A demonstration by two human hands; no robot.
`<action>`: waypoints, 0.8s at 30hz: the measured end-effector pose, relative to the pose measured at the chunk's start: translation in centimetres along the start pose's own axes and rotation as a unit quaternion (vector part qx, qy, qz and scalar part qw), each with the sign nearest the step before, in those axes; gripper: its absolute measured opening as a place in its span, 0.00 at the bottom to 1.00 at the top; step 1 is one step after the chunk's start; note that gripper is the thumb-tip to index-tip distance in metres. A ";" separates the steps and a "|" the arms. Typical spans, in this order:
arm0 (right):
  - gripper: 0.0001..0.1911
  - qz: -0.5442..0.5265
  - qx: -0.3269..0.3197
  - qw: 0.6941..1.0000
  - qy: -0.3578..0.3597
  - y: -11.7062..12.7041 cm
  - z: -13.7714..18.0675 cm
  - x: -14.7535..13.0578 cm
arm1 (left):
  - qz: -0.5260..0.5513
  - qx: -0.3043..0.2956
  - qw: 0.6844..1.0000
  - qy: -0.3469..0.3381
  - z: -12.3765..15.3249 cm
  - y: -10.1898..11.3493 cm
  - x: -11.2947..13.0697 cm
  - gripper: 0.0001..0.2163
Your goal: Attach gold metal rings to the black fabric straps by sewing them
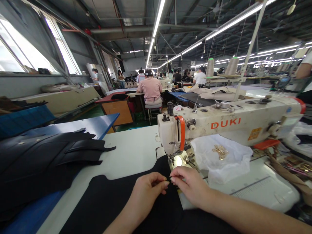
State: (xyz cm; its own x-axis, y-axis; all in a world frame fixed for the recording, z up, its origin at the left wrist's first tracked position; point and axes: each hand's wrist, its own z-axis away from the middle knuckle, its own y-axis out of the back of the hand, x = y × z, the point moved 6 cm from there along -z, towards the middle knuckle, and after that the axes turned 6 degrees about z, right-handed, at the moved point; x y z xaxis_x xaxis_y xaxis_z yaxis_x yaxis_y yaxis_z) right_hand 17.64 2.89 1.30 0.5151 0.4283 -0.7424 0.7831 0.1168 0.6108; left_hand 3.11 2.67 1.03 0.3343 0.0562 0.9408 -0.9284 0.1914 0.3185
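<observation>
A large black panel (109, 195) of leather or fabric lies over the white machine table, its narrow upper end beside the needle of a sewing machine (229, 120) marked DUKI. My left hand (148, 188) is over the panel, with thumb and forefinger pinched together. Almost touching it, my right hand (190, 183) also pinches at the panel's right edge, just in front of the lit needle area. Whatever is between the fingertips is too small and dark to make out.
Gold-coloured metal pieces (220, 151) lie on a white plastic bag (236, 162) right of the needle. Black cut pieces (60, 152) are stacked on a blue surface at left. Thread cones (231, 66) stand behind the machine. A person in pink (149, 89) sits farther ahead.
</observation>
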 end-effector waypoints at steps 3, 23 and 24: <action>0.05 -0.033 -0.010 0.999 -0.003 0.0 -0.1 -0.1 | 0.030 -0.023 0.999 -0.012 0.1 -0.1 -0.1 0.08; 0.05 -0.260 -0.026 0.960 -0.096 -1.0 0.2 1.6 | 0.054 -0.008 0.997 -0.048 0.5 -0.3 0.1 0.08; 0.05 -0.265 -0.028 0.959 -0.099 -1.0 0.2 1.6 | 0.057 -0.011 0.997 -0.048 0.5 -0.3 0.1 0.08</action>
State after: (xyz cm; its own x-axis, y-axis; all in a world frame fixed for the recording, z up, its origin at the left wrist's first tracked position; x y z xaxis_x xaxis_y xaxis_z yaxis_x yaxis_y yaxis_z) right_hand 17.78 3.33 -0.56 0.1097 0.1182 -0.9869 0.9361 0.3216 0.1425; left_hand 3.36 2.10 1.07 0.2096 -0.0154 0.9777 -0.9551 0.2110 0.2081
